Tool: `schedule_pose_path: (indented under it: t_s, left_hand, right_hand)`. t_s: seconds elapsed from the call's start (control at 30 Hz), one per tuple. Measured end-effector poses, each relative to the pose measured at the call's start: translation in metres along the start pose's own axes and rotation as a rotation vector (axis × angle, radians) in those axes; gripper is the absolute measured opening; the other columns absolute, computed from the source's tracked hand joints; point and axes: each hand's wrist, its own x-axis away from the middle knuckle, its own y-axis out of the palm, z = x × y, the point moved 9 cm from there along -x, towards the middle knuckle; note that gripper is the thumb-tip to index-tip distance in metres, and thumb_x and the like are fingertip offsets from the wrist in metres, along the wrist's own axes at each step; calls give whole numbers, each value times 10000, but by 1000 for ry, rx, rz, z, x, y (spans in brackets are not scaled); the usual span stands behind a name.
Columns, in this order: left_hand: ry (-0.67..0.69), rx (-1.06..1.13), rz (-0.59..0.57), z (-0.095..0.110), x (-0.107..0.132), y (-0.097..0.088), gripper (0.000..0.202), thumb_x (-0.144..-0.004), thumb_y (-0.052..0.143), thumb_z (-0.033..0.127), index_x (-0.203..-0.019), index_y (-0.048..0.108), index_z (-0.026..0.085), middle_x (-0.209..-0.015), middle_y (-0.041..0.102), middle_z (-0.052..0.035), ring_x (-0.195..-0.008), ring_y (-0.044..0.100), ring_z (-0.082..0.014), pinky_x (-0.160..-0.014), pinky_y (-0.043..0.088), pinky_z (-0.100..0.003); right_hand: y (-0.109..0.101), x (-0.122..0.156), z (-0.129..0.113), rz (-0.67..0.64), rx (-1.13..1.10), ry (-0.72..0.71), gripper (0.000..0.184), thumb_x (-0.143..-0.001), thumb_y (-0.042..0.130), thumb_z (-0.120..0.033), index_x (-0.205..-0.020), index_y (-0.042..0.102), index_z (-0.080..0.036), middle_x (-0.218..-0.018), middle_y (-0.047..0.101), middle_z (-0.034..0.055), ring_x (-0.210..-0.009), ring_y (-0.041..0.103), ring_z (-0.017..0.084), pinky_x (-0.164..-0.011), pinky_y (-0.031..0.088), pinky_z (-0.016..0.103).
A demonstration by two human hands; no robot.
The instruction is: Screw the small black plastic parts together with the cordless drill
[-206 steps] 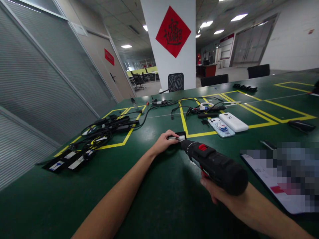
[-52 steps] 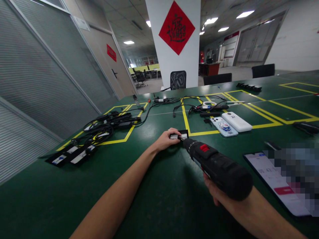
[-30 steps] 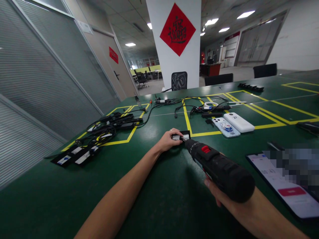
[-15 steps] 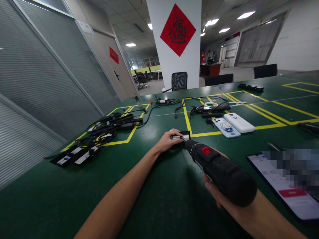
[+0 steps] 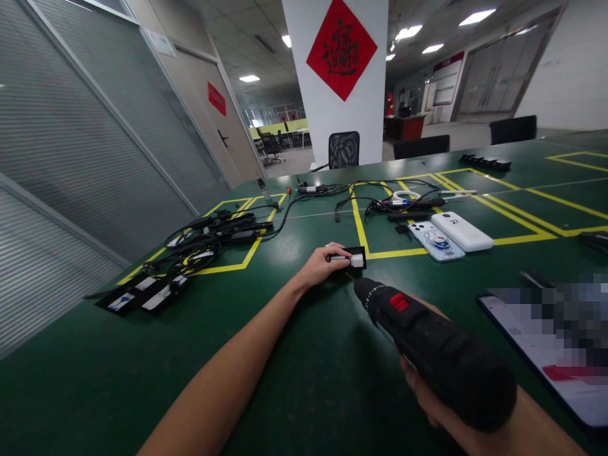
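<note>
My right hand (image 5: 421,385) is wrapped round the grip of a black cordless drill (image 5: 434,345) with a red switch on top. The drill points forward and left, and its thin bit (image 5: 350,276) ends just on the near side of a small black plate (image 5: 361,251). On that plate sits a white block (image 5: 356,260). My left hand (image 5: 323,263) grips the plate's left part with closed fingers, holding it at the green table (image 5: 294,354). The palm side of my right hand is hidden behind the drill body.
Tangled black cables (image 5: 223,237) and black plates with white labels (image 5: 159,296) lie left. Ahead right are a patterned phone (image 5: 436,242), a white power bank (image 5: 462,232) and cabled tools (image 5: 413,204). A large phone (image 5: 527,348), partly blurred out, lies near right. Yellow tape (image 5: 399,253) marks the table.
The drill has drawn back toward me and to the right, so its bit has moved away from the white block. My left hand stays on the black plate. The view has shifted slightly.
</note>
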Motion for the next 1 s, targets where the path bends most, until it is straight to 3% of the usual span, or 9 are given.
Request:
schedule_pose_path:
  t_s: [0.13,0.33,1.0]
  left_hand:
    - [1,10,3,0,0,0,256,-743,652,327,-952,688,184,-1095,584,-71,-1026,540,-213,-914,399,-337]
    - [15,-5,9,1,-1,-1,258,-726,674,316,-947,694,185,-1078,591,-74,-1048,531,-212,-933,388,-337]
    - [9,-11,-3,1,-1,-1,268,-721,678,330,-956,695,203,-1094,576,-63,-1044,539,-211,-951,380,-339]
  right_hand:
    - [0,-3,-11,37,-7,3,517,-650,589,-152,-1150,572,-287,-933,677,24,-916,654,255,-737,579,405]
    - [-3,-4,-16,-9,-22,-9,493,-653,574,-127,-1124,576,-275,-944,673,15,-917,658,237,-740,580,383]
    - [-6,-4,-17,-4,5,1,449,-651,599,-147,-1081,591,-275,-898,686,19,-881,669,256,-705,584,386]
